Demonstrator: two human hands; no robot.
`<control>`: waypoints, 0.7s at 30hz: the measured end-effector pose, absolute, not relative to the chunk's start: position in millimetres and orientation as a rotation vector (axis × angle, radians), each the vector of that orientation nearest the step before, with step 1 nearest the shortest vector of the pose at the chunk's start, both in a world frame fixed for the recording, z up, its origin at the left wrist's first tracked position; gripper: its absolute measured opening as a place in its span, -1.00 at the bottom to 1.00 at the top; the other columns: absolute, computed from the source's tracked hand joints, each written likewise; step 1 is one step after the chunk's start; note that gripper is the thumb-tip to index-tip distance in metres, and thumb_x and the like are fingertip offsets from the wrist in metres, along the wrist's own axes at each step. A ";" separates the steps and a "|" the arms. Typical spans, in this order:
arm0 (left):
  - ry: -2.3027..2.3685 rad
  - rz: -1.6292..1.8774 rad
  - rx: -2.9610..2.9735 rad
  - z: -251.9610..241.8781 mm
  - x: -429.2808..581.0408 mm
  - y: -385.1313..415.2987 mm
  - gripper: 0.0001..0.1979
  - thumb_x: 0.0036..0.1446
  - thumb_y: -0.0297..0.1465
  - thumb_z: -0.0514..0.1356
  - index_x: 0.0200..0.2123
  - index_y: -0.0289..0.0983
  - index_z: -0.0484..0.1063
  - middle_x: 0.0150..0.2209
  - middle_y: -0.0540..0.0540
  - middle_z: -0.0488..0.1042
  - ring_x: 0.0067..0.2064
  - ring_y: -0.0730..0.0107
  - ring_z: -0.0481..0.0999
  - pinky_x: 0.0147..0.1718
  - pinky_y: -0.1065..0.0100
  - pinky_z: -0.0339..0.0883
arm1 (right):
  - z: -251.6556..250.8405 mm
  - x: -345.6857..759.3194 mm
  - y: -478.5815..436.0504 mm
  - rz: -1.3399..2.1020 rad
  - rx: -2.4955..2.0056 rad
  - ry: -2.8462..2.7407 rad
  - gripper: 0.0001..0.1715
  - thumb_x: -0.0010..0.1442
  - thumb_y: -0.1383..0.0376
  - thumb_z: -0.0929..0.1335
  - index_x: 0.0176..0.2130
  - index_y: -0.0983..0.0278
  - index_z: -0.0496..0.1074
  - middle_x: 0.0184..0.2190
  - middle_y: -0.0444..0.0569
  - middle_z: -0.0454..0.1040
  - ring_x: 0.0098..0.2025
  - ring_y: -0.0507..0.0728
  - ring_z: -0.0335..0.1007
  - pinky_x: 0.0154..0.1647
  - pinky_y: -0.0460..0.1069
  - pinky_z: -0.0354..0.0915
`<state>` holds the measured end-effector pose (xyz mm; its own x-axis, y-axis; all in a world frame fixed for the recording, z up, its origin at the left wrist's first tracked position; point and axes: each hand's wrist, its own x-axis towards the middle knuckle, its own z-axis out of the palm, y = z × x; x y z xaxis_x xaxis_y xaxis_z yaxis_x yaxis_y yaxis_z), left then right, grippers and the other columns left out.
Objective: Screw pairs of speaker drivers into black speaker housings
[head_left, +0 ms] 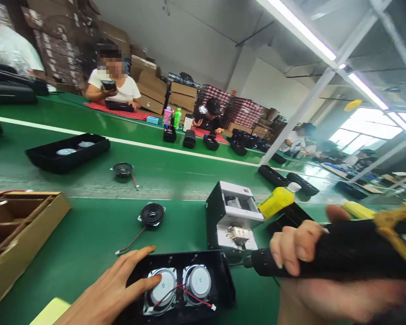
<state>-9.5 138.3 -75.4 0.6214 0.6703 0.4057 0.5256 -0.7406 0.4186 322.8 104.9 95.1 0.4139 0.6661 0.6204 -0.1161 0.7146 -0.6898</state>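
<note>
In the head view, a black speaker housing (223,280) lies at the front of the green bench. Two round silver-backed speakers (200,280) sit in it, with red and black leads across them. My left hand (118,282) rests on its left end, fingers stretched out, thumb touching the left speaker. At the right, my right hand (297,246) is wrapped round a black electric screwdriver (345,248). The screwdriver's nose points left, close to the front of a grey and black screw feeder (237,212). Whether the bit touches a screw there, I cannot make out.
Two loose speakers (152,214) lie behind the housing. A divided cardboard box (30,234) stands at left, another housing (67,153) behind it. A yellow bottle (278,201) stands beside the feeder. Co-workers (117,85) sit across the green conveyor belt (176,167).
</note>
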 end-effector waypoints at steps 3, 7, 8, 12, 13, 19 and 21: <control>0.942 0.561 2.553 -41.1 -9.5 132.4 -0.17 0.06 -0.36 0.44 0.38 0.08 0.29 0.53 -0.23 0.11 0.45 -0.26 0.28 0.21 -0.27 0.47 | 99.0 303.3 100.1 0.618 -0.628 -0.959 -0.34 0.05 -0.23 0.55 0.07 -0.08 0.56 -0.66 -0.25 0.25 -0.78 0.01 -0.01 -0.79 0.01 0.06; 0.922 0.465 2.445 -19.8 -8.0 133.8 -0.21 0.07 -0.31 0.48 0.35 0.05 0.32 0.50 -0.28 0.13 0.44 -0.25 0.26 0.30 -0.36 0.32 | 86.8 266.0 105.8 0.742 -0.634 -1.023 -0.53 0.16 0.06 0.58 0.04 -0.22 0.53 -0.72 -0.33 0.09 -0.83 -0.03 -0.17 -0.81 -0.03 -0.01; 0.911 0.469 2.430 -19.4 -7.7 134.2 -0.20 0.07 -0.30 0.48 0.35 0.04 0.32 0.49 -0.28 0.13 0.43 -0.23 0.27 0.30 -0.34 0.33 | 83.1 253.8 108.1 0.779 -0.613 -1.065 -0.60 0.23 0.04 0.53 0.05 -0.21 0.52 -0.71 -0.33 0.11 -0.83 -0.03 -0.16 -0.81 -0.03 0.02; 0.878 0.497 2.425 -21.7 -6.2 135.5 -0.23 0.07 -0.30 0.49 0.33 0.00 0.34 0.45 -0.26 0.17 0.38 -0.18 0.30 0.28 -0.25 0.35 | 71.0 206.2 115.3 0.933 -0.518 -1.160 -0.62 0.36 -0.08 0.39 0.11 -0.09 0.50 -0.62 -0.27 0.33 -0.79 0.00 0.11 -0.75 -0.02 0.18; 0.872 0.485 2.428 -21.5 -6.0 136.1 -0.24 0.07 -0.29 0.48 0.32 -0.02 0.35 0.45 -0.25 0.18 0.37 -0.17 0.30 0.28 -0.24 0.35 | 68.1 197.6 116.4 0.967 -0.511 -1.168 -0.57 0.35 -0.11 0.40 0.12 -0.05 0.50 -0.59 -0.25 0.38 -0.76 0.01 0.19 -0.73 -0.03 0.22; 0.860 0.442 2.418 -18.2 -7.3 138.4 -0.26 0.05 -0.27 0.48 0.29 -0.04 0.38 0.45 -0.24 0.16 0.34 -0.18 0.29 0.25 -0.23 0.36 | 49.2 183.0 118.4 1.061 -0.498 -1.159 -0.18 0.24 -0.41 0.29 0.16 0.05 0.51 -0.53 -0.20 0.45 -0.66 0.03 0.35 -0.64 -0.04 0.34; 0.857 0.441 2.421 -18.2 -8.0 137.9 -0.29 0.06 -0.26 0.47 0.28 -0.03 0.39 0.44 -0.22 0.17 0.32 -0.18 0.30 0.23 -0.22 0.37 | 44.9 183.4 118.8 1.076 -0.499 -1.194 -0.13 0.24 -0.44 0.24 0.18 0.05 0.51 -0.52 -0.19 0.46 -0.66 0.04 0.35 -0.64 -0.03 0.34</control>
<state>-8.0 137.9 -18.2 0.7455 0.6548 0.1245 0.4820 -0.6586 0.5779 183.4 118.8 44.9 -0.0142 0.8691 0.4944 -0.4013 0.4479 -0.7990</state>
